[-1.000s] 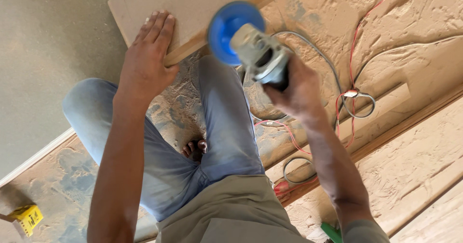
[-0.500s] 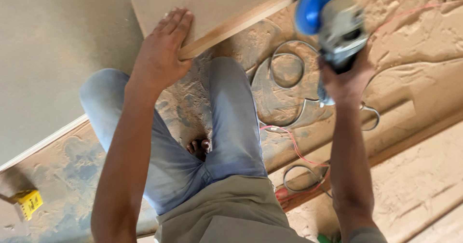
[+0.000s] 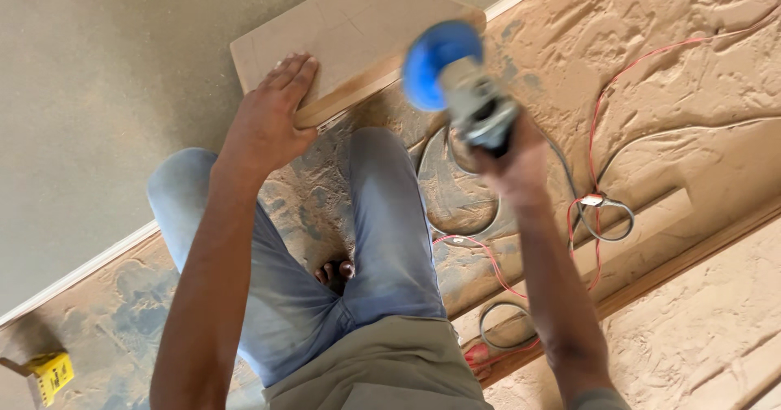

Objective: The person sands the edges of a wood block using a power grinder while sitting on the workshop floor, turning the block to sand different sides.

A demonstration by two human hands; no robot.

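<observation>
Far left, floor level: small yellow box (image 3: 50,374), blocky, markings too small to make out. No other packages, labels or signs in view.

Left hand (image 3: 268,117) lies flat on the near corner of the tan board (image 3: 358,32), fingers spread, pressing it down, not pinching.

Board face looks plain and even, with a faint pencil line; no clear cut or worked patch visible. Judging by that, tooling on it hasn't begun.

Right hand (image 3: 512,162) has its grip wrapped tight round the power tool (image 3: 464,93), blue disc up front, held in air just right of the board, not touching.

Red wire (image 3: 598,125) and grey cable (image 3: 504,329) trail across the dusty floor (image 3: 691,52).
</observation>
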